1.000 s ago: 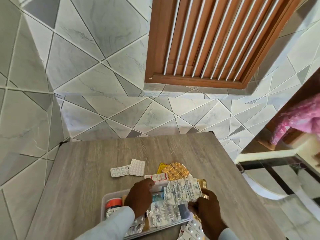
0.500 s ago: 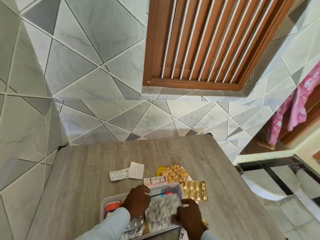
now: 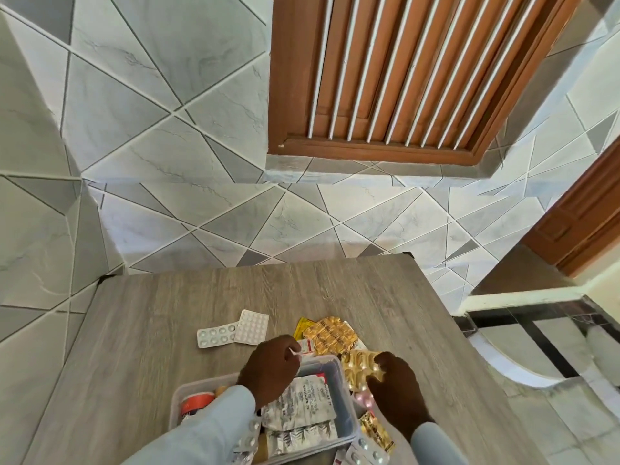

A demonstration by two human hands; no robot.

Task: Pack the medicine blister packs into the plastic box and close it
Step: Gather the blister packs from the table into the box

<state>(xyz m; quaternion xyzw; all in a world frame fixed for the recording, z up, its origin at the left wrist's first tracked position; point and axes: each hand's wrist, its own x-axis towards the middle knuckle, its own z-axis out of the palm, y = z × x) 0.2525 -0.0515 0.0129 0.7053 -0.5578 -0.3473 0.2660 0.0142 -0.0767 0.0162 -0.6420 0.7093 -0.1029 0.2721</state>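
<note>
The plastic box (image 3: 339,391) sits open at the near edge of the wood-grain bench (image 3: 161,330), already holding silver blister packs (image 3: 298,407) and an item with an orange-red cap (image 3: 196,402) at its left end. The left hand (image 3: 270,370) reaches over the box's far rim, fingers pinched on a small white-and-red pack (image 3: 306,347). The right hand (image 3: 397,387), just right of the box, grips a gold blister pack (image 3: 360,364) by its edge. More gold packs (image 3: 332,333) lie beyond the box. Two white blister packs (image 3: 235,330) rest further left on the bench, apart from both hands. A yellow sachet (image 3: 377,434) lies beside the box's right wall.
</note>
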